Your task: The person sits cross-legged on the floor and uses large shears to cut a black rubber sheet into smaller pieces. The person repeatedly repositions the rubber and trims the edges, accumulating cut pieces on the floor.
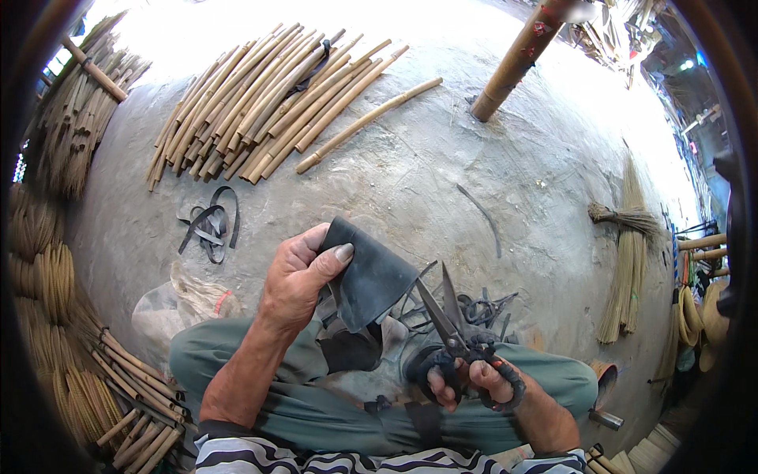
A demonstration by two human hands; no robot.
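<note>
My left hand [294, 278] pinches a piece of black rubber sheet [371, 275] between thumb and fingers, holding it up over my lap. In my right hand [491, 382] is a pair of scissors [439, 314] with dark wrapped handles, its blades spread apart. The blade tips point up and away, close to the right edge of the sheet; whether they touch it I cannot tell. Thin black strips [488, 306] lie in a tangle just beyond the scissors. Under the sheet, more dark rubber [347, 352] rests between my legs.
Bamboo sticks [245, 118] lie in a row on the concrete floor ahead. Black straps [212, 225] and a pale sack [178, 308] are at the left. A bamboo post [513, 71] stands far right, with a grass broom [628, 253] nearer. Broom bundles [47, 292] line the left side.
</note>
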